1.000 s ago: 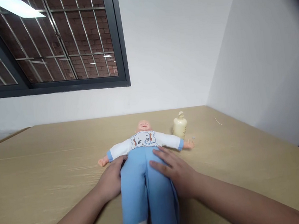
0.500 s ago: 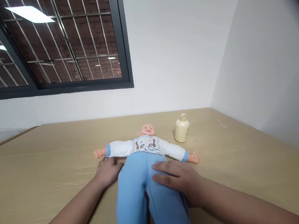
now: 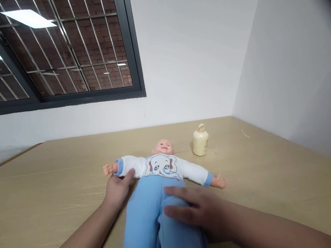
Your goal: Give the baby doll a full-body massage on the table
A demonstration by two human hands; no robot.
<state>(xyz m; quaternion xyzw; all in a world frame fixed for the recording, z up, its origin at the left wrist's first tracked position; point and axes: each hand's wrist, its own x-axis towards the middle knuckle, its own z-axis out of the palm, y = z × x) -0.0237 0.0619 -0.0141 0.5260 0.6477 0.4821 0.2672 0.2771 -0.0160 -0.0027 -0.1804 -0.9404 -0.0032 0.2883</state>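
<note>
A: Where's the doll [image 3: 151, 191]?
B: On its back on the tabletop [image 3: 58, 196], head away from the person, arms flung wide. Its blue trousers [image 3: 141, 220] run towards the lower edge, where the leg ends are cut off, so I can't see the feet.
A: And the left hand [image 3: 118, 190]?
B: At the doll's white sleeve [image 3: 133, 166], near the blue cuff. The thumb [image 3: 128, 176] lies along the sleeve's near edge; the other fingers are hidden, so I can't tell whether they pinch the cloth.
A: The right hand [image 3: 210, 207]?
B: Over one trouser leg, slightly blurred. Two digits show on the cloth, spread apart. The others are out of sight, so I can't say how firmly it holds.
A: What else is hard to make out?
B: The lettering on the cream pump bottle [image 3: 200, 142]; it's turned partly away. Beside it lies a speck [image 3: 216, 152] too small to identify. The barred window [image 3: 131, 45] is cut off at the top and left.
</note>
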